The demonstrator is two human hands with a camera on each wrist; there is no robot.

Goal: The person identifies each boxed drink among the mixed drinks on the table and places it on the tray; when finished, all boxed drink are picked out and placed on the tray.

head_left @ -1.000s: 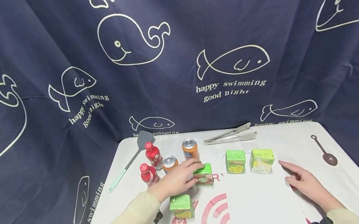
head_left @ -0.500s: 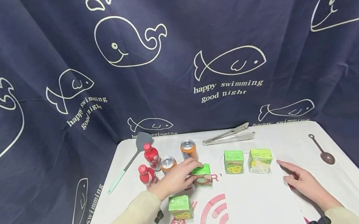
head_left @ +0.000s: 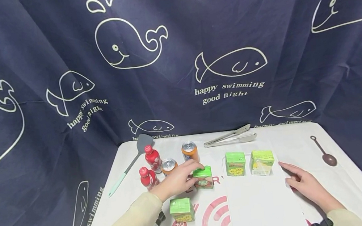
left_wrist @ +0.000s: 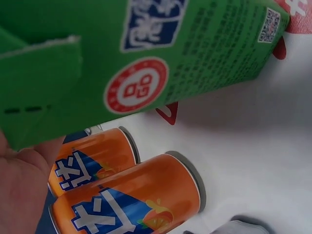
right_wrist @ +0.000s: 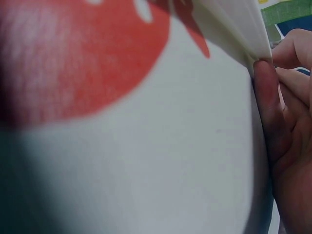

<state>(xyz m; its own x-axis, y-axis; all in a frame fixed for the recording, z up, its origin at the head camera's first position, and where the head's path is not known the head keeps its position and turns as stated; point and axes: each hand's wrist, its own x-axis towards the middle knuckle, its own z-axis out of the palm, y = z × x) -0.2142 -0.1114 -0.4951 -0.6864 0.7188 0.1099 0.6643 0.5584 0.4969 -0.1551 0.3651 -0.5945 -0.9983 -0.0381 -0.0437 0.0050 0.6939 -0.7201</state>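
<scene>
My left hand (head_left: 177,178) grips a green drink carton (head_left: 205,183), thumb in front and fingers over its top, in the head view. The wrist view of that hand shows the green carton (left_wrist: 209,53) close up, its base near the table. A second green carton (head_left: 182,211) stands nearer me. My right hand (head_left: 309,186) holds the right edge of a white board (head_left: 261,203), thumb and fingers at the rim. At the board's far end stand a green carton (head_left: 235,166) and a yellow-green carton (head_left: 262,164), side by side.
Behind the left hand stand two orange cans (head_left: 189,151) and two red bottles (head_left: 153,159). A spatula (head_left: 133,163) lies at the far left. Metal tongs (head_left: 229,137) lie along the back edge, and a dark spoon (head_left: 326,155) at the right. A patterned blue curtain (head_left: 177,73) hangs behind.
The head view has shifted slightly, so everything sits a little differently in it. Both hands keep their places, the left on the same carton and the right at the board's edge.
</scene>
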